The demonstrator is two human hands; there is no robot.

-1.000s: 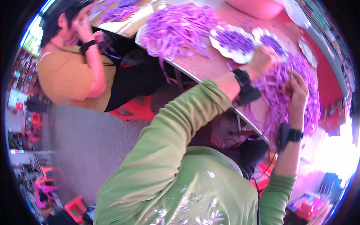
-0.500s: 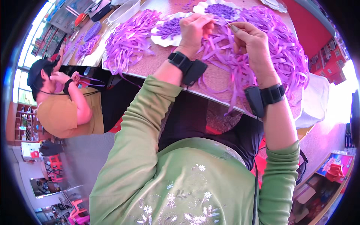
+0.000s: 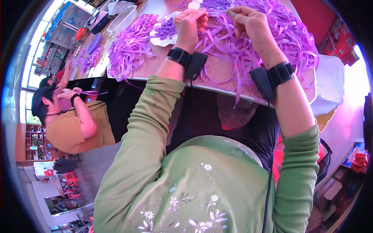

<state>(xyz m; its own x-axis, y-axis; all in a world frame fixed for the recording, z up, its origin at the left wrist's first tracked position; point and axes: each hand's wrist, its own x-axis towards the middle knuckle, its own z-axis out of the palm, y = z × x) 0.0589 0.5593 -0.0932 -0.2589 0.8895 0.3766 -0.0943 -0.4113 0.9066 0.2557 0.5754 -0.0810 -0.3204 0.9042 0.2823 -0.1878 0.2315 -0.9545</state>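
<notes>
Over the far part of the table, my left hand is closed in a pinch, fingertips pointing right. Opposite it, my right hand pinches with thumb and forefinger, its other fingers curled loosely. Whatever is between the fingertips is too small to make out. Beneath and beside my right hand spreads a large heap of purple ribbons, with loose strands trailing to the table's near edge. Just left of my left hand is a white scalloped plate holding small purple pieces. A second white plate with similar pieces lies beyond my hands.
Another bundle of purple ribbons lies on the table to the left. Farther left, a co-worker in a mustard shirt handles a purple ribbon. A clear plastic tub is at the back left; a white bag hangs by the right corner.
My hands have drawn a little farther apart, and both sit higher in the picture. The view has shifted slightly. The co-worker's hands have come together near the face.
</notes>
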